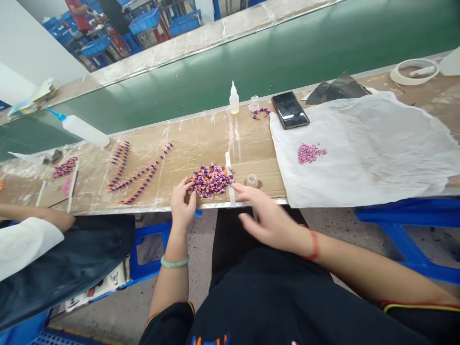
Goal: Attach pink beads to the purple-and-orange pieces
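A heap of small purple and orange pieces lies near the front edge of the cardboard-covered bench. My left hand rests at the heap's left side, fingers curled and touching the pieces. My right hand is at the heap's right, fingers stretched out over a white strip that lies beside the heap. A small clear cap stands just right of the strip. Rows of lined-up purple and orange pieces lie to the left.
A black phone lies on a white sheet with a small pink pile. A small glue bottle stands at the back; a larger bottle lies on the green belt. Another person's arm is at left.
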`<state>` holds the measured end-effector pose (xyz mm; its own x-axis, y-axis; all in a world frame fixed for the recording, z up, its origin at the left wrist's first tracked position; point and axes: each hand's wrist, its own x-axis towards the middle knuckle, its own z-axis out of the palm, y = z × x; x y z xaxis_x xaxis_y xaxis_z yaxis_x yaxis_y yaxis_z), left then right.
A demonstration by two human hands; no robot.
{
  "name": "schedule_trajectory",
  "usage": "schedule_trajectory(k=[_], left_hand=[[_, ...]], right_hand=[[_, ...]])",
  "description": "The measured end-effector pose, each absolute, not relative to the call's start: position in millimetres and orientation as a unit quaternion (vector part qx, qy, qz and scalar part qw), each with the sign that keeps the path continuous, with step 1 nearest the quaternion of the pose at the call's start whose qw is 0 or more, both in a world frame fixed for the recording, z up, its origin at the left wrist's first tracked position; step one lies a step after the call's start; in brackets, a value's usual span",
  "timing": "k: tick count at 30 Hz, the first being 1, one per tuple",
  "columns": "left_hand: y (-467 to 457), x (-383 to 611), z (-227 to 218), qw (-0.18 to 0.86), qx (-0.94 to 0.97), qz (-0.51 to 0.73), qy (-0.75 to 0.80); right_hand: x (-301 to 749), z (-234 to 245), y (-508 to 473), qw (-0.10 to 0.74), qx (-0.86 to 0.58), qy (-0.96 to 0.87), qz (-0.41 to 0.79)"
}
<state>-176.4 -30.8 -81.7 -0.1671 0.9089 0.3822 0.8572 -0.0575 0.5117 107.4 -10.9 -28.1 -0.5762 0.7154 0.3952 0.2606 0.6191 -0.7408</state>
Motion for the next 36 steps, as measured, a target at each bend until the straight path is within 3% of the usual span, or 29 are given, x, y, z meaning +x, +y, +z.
schedule_trajectory(k=[4, 8, 12, 17, 28, 36], left_hand=[[-27.5, -180.8, -85.3, 0.067, 0.705, 0.252, 0.66], [-16.6, -172.0, -76.2, 0.07, 0.689, 0.188, 0.697], [-18.6, -153.8, -58.9, 0.091, 0.696, 0.177, 0.69], [-1.3, -160.8, -77.4, 0.09, 0.72, 0.195, 0.66], [45.9, -164.1, -76.6, 0.073, 0.716, 0.163, 0.675], [112.8, -171.9, -77.9, 0.072, 0.699, 0.203, 0.682]], right_hand=[[27.0, -65.2, 8.6, 0.311, -0.418, -0.825, 0.218], [-5.2, -71.7, 40.2, 0.256, -0.526, -0.794, 0.166], [-12.8, -68.6, 42.2, 0.299, -0.483, -0.809, 0.149], [-31.0, -108.4, 71.1, 0.401, -0.417, -0.803, 0.144], [-57.8, -92.9, 109.8, 0.293, -0.476, -0.815, 0.155], [-75.7, -78.7, 179.0, 0.273, -0.47, -0.82, 0.178]])
